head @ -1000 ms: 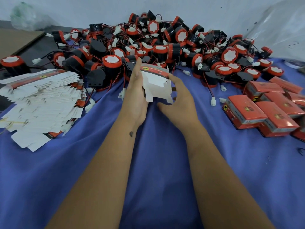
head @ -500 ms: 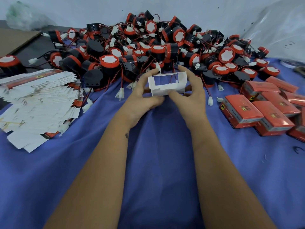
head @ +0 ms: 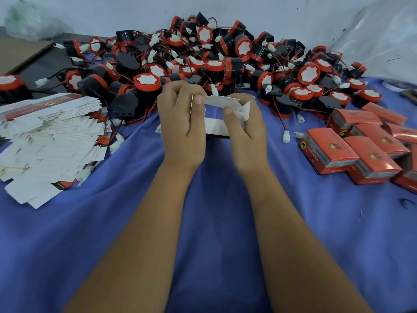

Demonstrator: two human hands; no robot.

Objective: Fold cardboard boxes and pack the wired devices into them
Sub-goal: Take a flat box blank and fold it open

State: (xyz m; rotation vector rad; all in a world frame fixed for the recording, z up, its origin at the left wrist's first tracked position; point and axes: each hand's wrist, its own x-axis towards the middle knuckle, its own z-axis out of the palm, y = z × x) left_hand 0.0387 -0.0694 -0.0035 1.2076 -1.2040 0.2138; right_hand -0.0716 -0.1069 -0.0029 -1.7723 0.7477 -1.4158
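Since half a second ago the single cardboard box (head: pixel 216 126) has turned from an open frame to white flaps partly folded over. Both hands grip it at the centre of the bench (head: pixel 214 222): the left hand (head: pixel 182 125) pinches its left end, the right hand (head: pixel 246 129) curls round its right end. Dozens of wired devices (head: pixel 203 64), too many to count, are heaped at 12 o'clock. One stack of flat blanks (head: pixel 52 132) lies at 9 o'clock. Some seven packed red boxes (head: pixel 361 152) sit at 3 o'clock.
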